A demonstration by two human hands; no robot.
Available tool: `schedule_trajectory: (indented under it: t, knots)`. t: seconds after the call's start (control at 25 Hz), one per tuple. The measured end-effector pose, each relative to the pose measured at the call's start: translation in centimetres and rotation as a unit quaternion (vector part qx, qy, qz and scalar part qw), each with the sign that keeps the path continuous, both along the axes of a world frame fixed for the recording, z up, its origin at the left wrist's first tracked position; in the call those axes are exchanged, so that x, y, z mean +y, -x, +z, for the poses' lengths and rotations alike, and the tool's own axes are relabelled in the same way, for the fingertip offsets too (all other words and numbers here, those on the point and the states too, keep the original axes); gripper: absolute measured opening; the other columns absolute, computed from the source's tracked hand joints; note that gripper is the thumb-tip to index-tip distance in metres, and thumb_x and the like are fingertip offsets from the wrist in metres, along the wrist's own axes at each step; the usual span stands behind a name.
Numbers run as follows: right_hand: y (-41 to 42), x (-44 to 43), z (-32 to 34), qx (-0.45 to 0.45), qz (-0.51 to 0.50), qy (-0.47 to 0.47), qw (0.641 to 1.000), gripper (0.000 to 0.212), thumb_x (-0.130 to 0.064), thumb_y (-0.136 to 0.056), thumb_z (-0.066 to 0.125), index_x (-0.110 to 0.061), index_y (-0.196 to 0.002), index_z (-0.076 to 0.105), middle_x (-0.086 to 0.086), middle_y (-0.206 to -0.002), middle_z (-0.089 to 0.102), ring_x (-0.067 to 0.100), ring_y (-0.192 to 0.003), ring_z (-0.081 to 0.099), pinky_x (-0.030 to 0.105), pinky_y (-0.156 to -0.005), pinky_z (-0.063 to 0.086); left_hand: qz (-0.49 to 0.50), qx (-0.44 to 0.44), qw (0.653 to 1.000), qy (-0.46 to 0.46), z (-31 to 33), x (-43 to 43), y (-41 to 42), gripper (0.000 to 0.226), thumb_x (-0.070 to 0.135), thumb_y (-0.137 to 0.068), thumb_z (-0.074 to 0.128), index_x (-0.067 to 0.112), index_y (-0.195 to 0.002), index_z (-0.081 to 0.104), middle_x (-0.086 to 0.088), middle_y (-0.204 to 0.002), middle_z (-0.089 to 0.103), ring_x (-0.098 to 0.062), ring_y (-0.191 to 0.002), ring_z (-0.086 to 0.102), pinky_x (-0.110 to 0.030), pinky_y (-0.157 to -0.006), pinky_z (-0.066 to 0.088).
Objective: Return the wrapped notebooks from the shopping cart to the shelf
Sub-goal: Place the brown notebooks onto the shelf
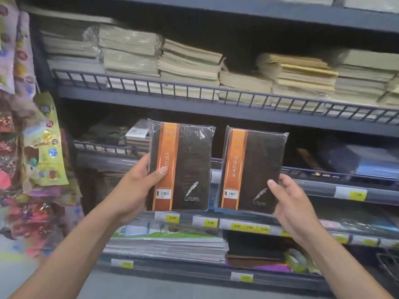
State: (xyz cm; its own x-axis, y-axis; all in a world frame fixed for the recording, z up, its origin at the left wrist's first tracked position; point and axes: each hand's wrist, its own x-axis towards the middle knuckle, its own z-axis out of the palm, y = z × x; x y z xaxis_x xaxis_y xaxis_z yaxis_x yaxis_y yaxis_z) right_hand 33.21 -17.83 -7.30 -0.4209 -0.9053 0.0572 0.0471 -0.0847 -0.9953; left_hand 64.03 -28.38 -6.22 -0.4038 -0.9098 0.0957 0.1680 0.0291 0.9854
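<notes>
While we hold both wrapped notebooks upright before the shelf (319, 187), likely to line them up for shelving, our left grip (138, 186) clamps the left notebook (190, 167) by its edge and our right grip (291, 203) pinches the right notebook (257, 169) low

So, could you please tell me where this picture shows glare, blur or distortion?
Head view: the left notebook, held by the left hand, and the right notebook, held by the right hand, are sharpest, with faint glare streaks on their wrap. Also in the head view, the hanging packets at the left edge are smeared, the shelf rail bows from the wide lens, and the price tags look soft.
</notes>
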Motion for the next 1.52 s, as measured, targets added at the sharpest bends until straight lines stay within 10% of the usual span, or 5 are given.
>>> schedule_trajectory:
  t: [0.24, 0.48, 0.92, 1.16, 1.52]
  knots:
    - [-0.3, -1.6, 0.2, 0.036, 0.026, -0.026, 0.999, 0.023, -0.016, -0.102, 0.055, -0.011, -0.123, 0.062, 0.008, -0.103, 0.077, 0.016, -0.081, 0.074, 0.027, -0.069, 0.06, 0.024, 0.001, 1.0, -0.016, -2.0, 0.1, -1.9, 0.033, 0.012, -0.104, 0.052, 0.021, -0.136, 0.059, -0.011, -0.125, 0.074, -0.027, -0.109, 0.072, -0.044, -0.09, 0.061]
    - [0.2, -6.7, 2.9, 0.062, 0.017, -0.064, 0.996, 0.03, -0.023, -0.097, 0.066, -0.041, -0.12, 0.063, -0.005, -0.119, 0.071, 0.021, -0.1, 0.071, 0.044, -0.088, 0.053, 0.029, 0.024, 0.999, -0.023, -2.2, 0.0, -3.6, 0.033, 0.012, -0.102, 0.055, 0.017, -0.133, 0.063, -0.015, -0.12, 0.075, -0.025, -0.099, 0.074, -0.036, -0.081, 0.065]
    - [-0.5, -13.1, 5.0, 0.065, 0.025, -0.126, 0.99, 0.029, -0.018, -0.1, 0.06, -0.013, -0.129, 0.063, 0.007, -0.112, 0.068, 0.017, -0.099, 0.065, 0.033, -0.07, 0.056, 0.041, 0.03, 0.998, -0.04, -3.2, 0.2, -4.1, 0.03, 0.013, -0.097, 0.06, 0.017, -0.126, 0.067, -0.015, -0.117, 0.077, -0.024, -0.097, 0.073, -0.036, -0.084, 0.063]
    - [-1.0, -10.5, 4.8, 0.56, 0.033, -0.151, 0.814, 0.056, -0.072, -0.088, 0.048, -0.037, -0.127, 0.065, -0.011, -0.137, 0.058, 0.019, -0.129, 0.049, 0.043, -0.103, 0.045, 0.038, 0.023, 0.998, -0.041, -3.4, 0.5, -4.0, 0.03, 0.016, -0.095, 0.061, 0.018, -0.125, 0.068, -0.015, -0.115, 0.077, -0.023, -0.094, 0.075, -0.038, -0.084, 0.063]
    - [-1.3, -9.8, 3.1, 0.692, 0.042, 0.03, 0.72, 0.032, -0.044, -0.098, 0.057, -0.04, -0.129, 0.064, -0.022, -0.129, 0.064, 0.003, -0.123, 0.053, 0.035, -0.098, 0.052, 0.034, 0.027, 0.998, -0.042, -3.6, 0.7, -4.6, 0.035, 0.018, -0.093, 0.062, 0.018, -0.128, 0.067, -0.015, -0.117, 0.077, -0.026, -0.098, 0.074, -0.038, -0.085, 0.063]
